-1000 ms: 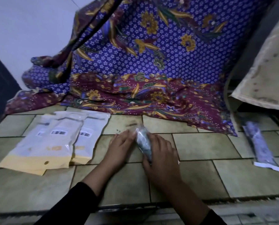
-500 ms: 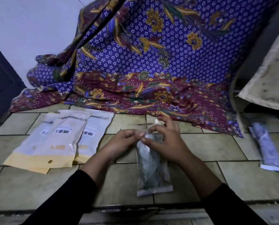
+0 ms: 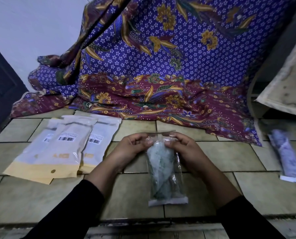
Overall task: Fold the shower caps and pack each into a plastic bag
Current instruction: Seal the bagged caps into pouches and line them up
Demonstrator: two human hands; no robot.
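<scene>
A clear plastic bag (image 3: 166, 183) with a folded greenish shower cap inside lies lengthwise on the tiled floor in front of me. My left hand (image 3: 130, 149) pinches the bag's far open end from the left. My right hand (image 3: 183, 149) pinches the same end from the right, thumb on top. A second packed bag (image 3: 287, 157) holding a purple shower cap lies at the far right. Three white and yellow pouches (image 3: 64, 149) with barcode labels overlap on the left.
A purple and maroon batik cloth (image 3: 161, 75) hangs and spreads over the floor behind the bags. A pale stained board (image 3: 288, 83) leans at the right. A dark door (image 3: 0, 87) stands at the left. The tiled floor (image 3: 238, 200) ends in a step edge near me.
The bag has gone from bunched on edge between my hands to lying flat and stretched toward me. Both hands have moved to its far end and now pinch the opening.
</scene>
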